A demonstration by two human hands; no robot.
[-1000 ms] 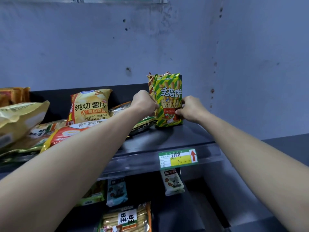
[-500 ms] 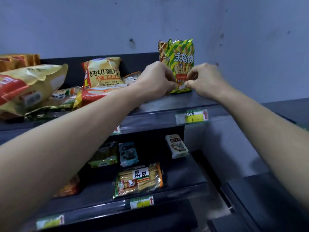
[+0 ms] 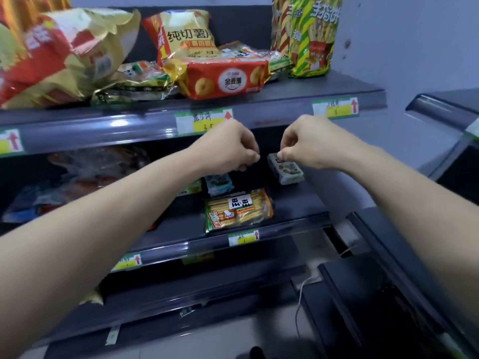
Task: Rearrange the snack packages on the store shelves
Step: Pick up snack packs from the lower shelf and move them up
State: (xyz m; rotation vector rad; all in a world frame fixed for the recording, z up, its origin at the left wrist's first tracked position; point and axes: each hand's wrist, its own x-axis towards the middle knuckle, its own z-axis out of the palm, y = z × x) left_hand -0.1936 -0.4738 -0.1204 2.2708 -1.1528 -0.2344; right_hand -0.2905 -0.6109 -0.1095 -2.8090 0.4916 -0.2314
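Head view: green-yellow striped snack bag stands upright on shelf

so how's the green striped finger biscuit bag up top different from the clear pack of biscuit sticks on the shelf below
The green striped finger biscuit bag stands upright at the right end of the top shelf; the clear pack of biscuit sticks lies flat near the front edge of the middle shelf. The bag's wrapper is opaque, while the pack's shows the sticks inside. Both carry bold Chinese characters.
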